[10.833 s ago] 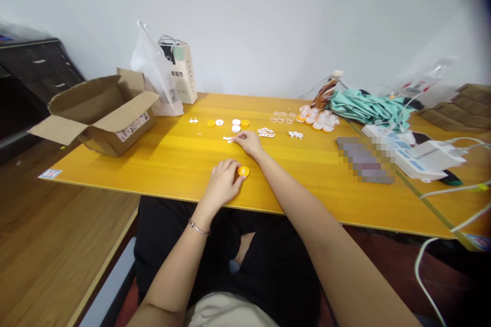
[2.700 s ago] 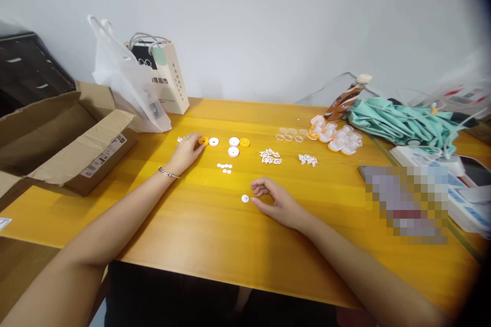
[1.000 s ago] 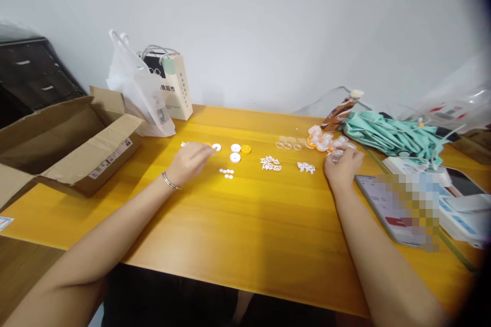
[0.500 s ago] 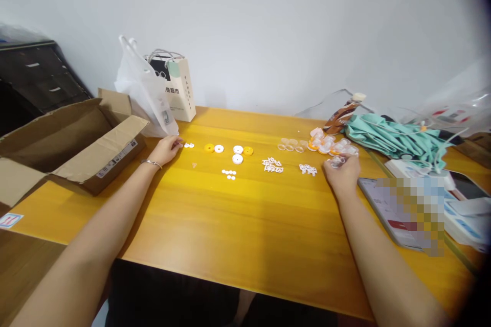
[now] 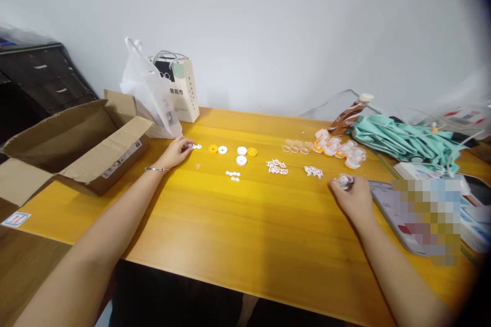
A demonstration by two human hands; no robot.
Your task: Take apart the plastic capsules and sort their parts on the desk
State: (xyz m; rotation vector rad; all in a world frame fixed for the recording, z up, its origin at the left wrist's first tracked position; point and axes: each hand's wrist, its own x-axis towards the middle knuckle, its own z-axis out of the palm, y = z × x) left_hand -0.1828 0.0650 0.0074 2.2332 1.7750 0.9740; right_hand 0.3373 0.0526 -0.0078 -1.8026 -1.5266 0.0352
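My left hand (image 5: 177,152) rests on the table with its fingers drawn together at the small white plastic pieces (image 5: 197,146); whatever lies between the fingertips is too small to make out. Off to the right, my right hand (image 5: 356,198) is closed around a clear plastic cup-shaped piece (image 5: 346,180). Just beyond it sit several clear-and-orange plastic pieces (image 5: 337,147), with clear rings (image 5: 297,146) to their left. White openwork pieces (image 5: 313,171) lie left of my right hand. Yellow and white wheel-like discs (image 5: 241,160) and small white dots (image 5: 232,173) are mid-table.
An open cardboard box (image 5: 115,156) stands at left, beside a white plastic bag (image 5: 149,97) and a paper bag (image 5: 187,89). On the right are a brown bottle (image 5: 348,115), a folded green umbrella (image 5: 406,138) and a phone (image 5: 387,209).
My right hand has drawn back toward me with the clear piece, away from the clear-and-orange pieces. My left fingertips have come up to the small white pieces. The view has shifted slightly.
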